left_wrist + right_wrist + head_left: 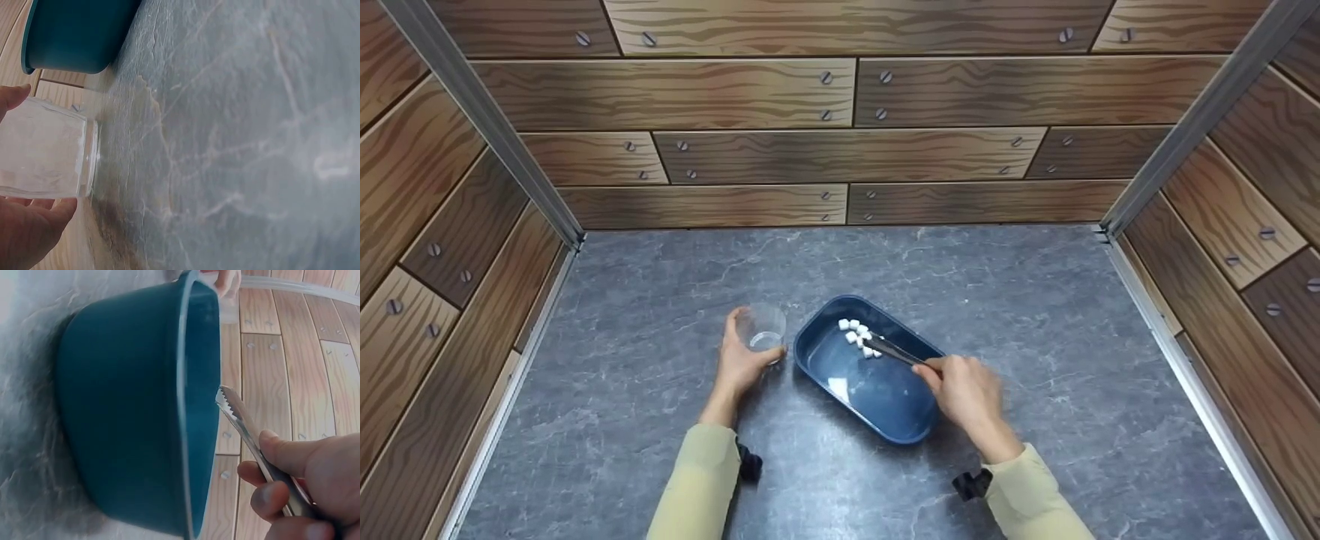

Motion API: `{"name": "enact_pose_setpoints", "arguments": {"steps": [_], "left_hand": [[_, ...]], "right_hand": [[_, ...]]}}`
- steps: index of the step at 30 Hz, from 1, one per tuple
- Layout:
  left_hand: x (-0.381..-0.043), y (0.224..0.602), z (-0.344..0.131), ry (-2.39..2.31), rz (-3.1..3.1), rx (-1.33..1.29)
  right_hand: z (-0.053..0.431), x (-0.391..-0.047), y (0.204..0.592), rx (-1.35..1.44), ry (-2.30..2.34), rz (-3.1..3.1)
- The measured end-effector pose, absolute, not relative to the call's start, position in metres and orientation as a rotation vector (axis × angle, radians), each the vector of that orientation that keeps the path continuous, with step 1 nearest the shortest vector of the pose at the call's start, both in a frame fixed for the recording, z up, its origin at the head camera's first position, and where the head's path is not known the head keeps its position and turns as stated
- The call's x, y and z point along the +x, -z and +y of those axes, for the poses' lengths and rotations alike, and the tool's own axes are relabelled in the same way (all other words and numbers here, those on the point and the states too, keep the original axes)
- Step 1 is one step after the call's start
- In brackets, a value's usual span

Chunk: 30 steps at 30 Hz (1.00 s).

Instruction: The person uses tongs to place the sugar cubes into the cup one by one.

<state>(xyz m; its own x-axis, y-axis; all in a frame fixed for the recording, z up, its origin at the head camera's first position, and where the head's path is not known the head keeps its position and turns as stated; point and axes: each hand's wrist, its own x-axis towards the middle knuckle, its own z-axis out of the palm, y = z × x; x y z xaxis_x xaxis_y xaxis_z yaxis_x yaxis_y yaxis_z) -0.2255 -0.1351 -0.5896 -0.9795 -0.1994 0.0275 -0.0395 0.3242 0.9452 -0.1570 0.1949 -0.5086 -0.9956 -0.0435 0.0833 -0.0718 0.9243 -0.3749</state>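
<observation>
A clear plastic-looking cup (pixel 765 319) stands on the floor panel, and my left hand (pixel 740 365) holds it with the thumb on the near side and fingers on the far side. To its right lies a blue oblong basin (pixel 896 409) with several small white cubes (pixel 851 337) grouped at its far left end. My right hand (pixel 969 390) pinches a pair of metal tongs (pixel 898 352) over the basin's right rim, tips overlapping the cubes in the head view. Serrated tongs (pixel 243 427) show in the right wrist view, with no cube visible at the tips.
Grey marbled surface (pixel 660 285) spreads around the basin. Wood-patterned walls (pixel 750 154) close off the back and both sides, with metal corner strips (pixel 1192 127). Dark wrist devices (pixel 750 463) sit at both sleeves.
</observation>
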Motion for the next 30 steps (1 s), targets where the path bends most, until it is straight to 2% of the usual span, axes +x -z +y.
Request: {"name": "enact_pose_setpoints", "arguments": {"steps": [17,30], "left_hand": [[-0.226,0.59,-0.137,1.713,-2.467,0.233],[-0.226,0.591,-0.136,1.712,-2.437,0.212]], "right_hand": [[0.147,-0.169,0.482,0.378,-0.581,-2.846],[0.096,-0.184,0.472,0.479,-0.546,-2.867]]}}
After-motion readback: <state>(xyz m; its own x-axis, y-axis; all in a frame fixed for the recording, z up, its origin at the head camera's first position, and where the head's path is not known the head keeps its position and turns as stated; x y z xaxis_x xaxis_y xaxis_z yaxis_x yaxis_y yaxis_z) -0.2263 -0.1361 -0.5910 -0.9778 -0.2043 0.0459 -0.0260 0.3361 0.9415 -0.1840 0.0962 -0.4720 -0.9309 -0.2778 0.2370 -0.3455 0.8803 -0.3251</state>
